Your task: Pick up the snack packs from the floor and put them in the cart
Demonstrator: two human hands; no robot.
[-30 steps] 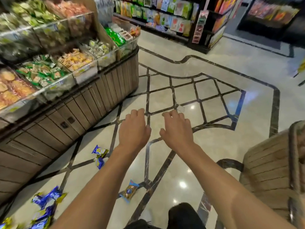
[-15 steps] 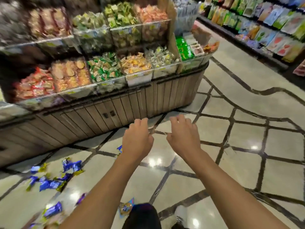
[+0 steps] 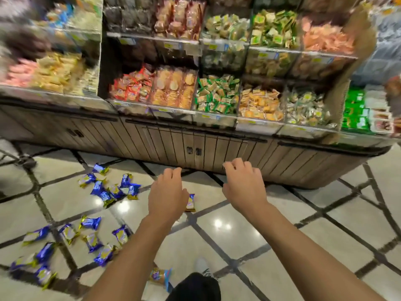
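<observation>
- Nearest the camera: a dark-clad knee (image 3: 195, 286) and a light shoe (image 3: 201, 265) are visible at the lower edge. One orange-and-blue snack pack (image 3: 160, 276) lies on the floor (image 3: 249, 231) just beside the knee
- Both bare forearms extend forward over the floor. The left hand (image 3: 168, 195) and the right hand (image 3: 242, 187) hover apart, palms down, above the tiles
- Grip state, left hand: fingers loosely curled, released, holding nothing. Grip state, right hand: fingers loosely curled, released, holding nothing
- A single pack (image 3: 190, 203) lies on the floor directly beyond the left hand, partly hidden by it. Contact between hand and pack cannot be confirmed
- To the left, a near cluster of blue-and-gold snack packs (image 3: 91, 240) is scattered on the floor. A second cluster (image 3: 110, 187) lies further out, near the display base
- Furthest: a wooden display stand (image 3: 195, 148) carries tiered clear bins of wrapped snacks (image 3: 217, 94)
- Cart: not in view
- Task progress, as a judgement: early stage. No pack is in either hand, and many packs lie on the floor, so collection and transfer to the cart are still to be done. The pack beyond the left hand appears the most reachable first item
</observation>
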